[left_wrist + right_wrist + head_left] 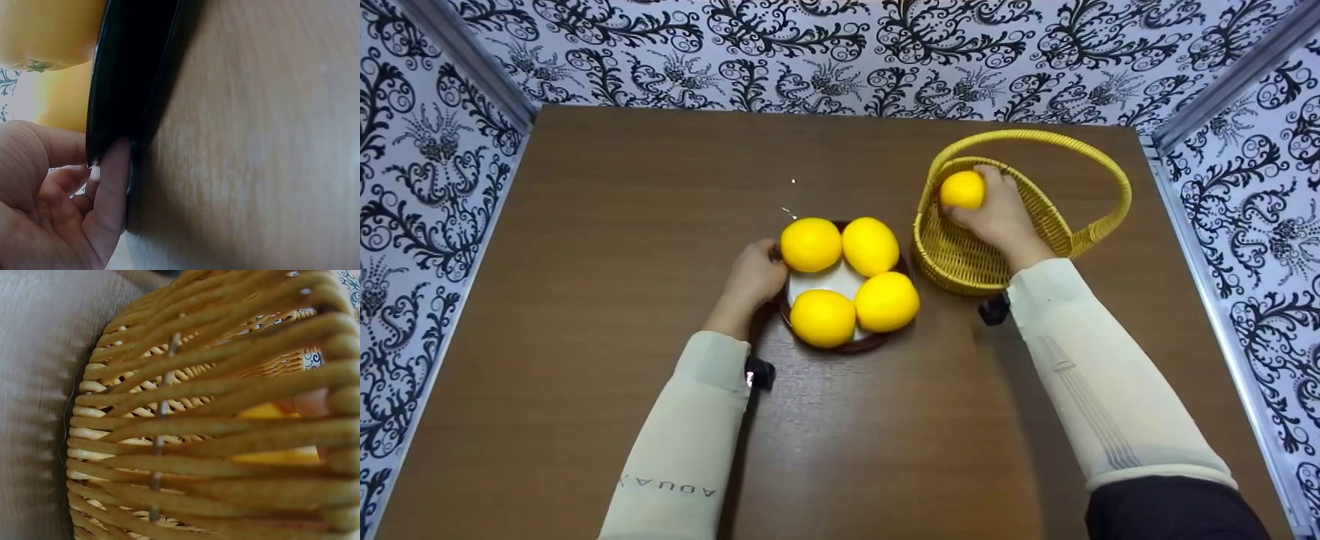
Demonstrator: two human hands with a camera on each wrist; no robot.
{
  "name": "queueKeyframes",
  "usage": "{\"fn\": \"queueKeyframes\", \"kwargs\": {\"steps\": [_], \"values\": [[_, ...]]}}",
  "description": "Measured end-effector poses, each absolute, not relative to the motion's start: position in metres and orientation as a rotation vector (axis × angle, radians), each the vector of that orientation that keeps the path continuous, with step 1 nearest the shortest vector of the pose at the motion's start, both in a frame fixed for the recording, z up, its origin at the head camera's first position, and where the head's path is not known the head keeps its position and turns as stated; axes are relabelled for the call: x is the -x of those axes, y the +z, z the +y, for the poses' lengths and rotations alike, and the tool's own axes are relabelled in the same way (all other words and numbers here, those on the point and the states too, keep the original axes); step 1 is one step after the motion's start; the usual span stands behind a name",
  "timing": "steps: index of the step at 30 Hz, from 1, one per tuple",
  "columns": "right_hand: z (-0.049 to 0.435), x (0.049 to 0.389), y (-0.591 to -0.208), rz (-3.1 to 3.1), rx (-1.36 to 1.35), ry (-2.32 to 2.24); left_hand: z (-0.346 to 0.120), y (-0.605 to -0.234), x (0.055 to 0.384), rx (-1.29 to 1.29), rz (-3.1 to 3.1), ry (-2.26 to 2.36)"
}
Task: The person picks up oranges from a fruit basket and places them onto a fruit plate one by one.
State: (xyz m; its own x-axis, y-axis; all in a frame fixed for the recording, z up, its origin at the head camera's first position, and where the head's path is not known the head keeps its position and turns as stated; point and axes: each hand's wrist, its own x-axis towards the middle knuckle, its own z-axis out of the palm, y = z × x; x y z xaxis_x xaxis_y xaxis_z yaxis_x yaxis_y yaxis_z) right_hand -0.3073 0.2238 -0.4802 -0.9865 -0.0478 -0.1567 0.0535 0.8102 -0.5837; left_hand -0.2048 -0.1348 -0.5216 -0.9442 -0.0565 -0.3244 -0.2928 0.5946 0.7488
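Observation:
My left hand (756, 276) pinches the left rim of a plate (864, 345) with a dark brown edge and white middle. In the left wrist view, fingers of the left hand (62, 191) lie on both sides of the plate's dark rim (126, 73). Several plump yellow fruits (810, 244) sit on the plate; one fruit (48, 34) shows a small green stem end. Inside the yellow wicker basket (960, 262), my right hand (999, 214) grips another yellow fruit (962, 190). Through the weave of the basket (185, 439), the right wrist view shows only bits of fruit (275, 455) and fingers.
The basket's tall arched handle (1050, 136) rises over its right and far sides. Both things stand on a brown wooden table (622, 195), the basket to the right of the plate. Small white specks (789, 212) lie behind the plate. Patterned panels (825, 67) border the table.

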Motion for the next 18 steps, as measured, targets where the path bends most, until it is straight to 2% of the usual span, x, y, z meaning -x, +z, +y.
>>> {"fn": "queueKeyframes", "kwargs": {"steps": [18], "values": [[0.2334, 0.2982, -0.4743, 2.790, 0.010, -0.876, -0.1346, -0.5224, 0.2048, 0.250, 2.582, 1.257]]}}
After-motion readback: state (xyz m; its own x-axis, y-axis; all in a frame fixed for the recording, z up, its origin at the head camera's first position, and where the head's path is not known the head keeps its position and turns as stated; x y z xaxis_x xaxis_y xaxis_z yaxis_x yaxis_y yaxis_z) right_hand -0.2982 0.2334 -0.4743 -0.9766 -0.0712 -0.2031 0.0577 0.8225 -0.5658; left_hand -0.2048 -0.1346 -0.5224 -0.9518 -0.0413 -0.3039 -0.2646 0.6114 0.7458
